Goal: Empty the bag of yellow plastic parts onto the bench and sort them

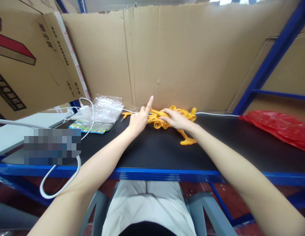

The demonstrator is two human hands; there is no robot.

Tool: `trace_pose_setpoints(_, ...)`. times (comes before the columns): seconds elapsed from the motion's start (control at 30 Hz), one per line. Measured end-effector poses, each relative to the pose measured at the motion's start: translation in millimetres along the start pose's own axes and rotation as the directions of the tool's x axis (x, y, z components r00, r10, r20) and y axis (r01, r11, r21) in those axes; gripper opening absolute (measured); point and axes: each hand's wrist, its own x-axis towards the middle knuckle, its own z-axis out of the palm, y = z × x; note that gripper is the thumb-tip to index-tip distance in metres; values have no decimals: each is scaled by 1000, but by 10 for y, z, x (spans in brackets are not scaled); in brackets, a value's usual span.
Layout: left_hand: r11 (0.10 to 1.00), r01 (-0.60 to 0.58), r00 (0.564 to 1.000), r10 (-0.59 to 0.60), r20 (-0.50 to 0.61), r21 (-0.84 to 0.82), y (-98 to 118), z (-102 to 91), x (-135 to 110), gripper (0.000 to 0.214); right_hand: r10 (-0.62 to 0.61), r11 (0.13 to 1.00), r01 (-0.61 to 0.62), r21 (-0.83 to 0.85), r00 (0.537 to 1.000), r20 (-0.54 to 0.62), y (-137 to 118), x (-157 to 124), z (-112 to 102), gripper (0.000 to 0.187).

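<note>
A cluster of yellow-orange plastic toy parts (157, 124) lies near the back of the black tabletop, with round cup-like pieces and screw holes. My left hand (139, 120) is at its left end, index finger stretched up and away, the other fingers curled. What those fingers hold, if anything, is hidden. A thin yellow piece with a metallic tip (126, 114) sticks out left of this hand. My right hand (177, 120) reaches over the cluster from the right, thumb and fingers closed on a yellow plastic part. Below it, a foot-shaped yellow piece (188, 141) rests on the tabletop.
Left of my hands lie a clear plastic bag (106, 106), a colourful packet (93, 127) and a white charger (85, 113) with cables. A white cable loop (44, 190) hangs over the blue front edge. A red plastic bag (277, 127) lies right; cardboard (191, 55) stands behind.
</note>
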Motion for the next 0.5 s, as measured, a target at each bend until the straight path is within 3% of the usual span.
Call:
trace_pose_setpoints(0.3,1000,-15,1000,15,15,-10,-2,-9,7,69,29,997,-27,-66,999,30,-79,6,-9,27)
trace_pose_setpoints(0.5,996,26,998,-20,65,-88,17,-46,11,71,-46,965,27,-262,997,-66,-78,10,26,29)
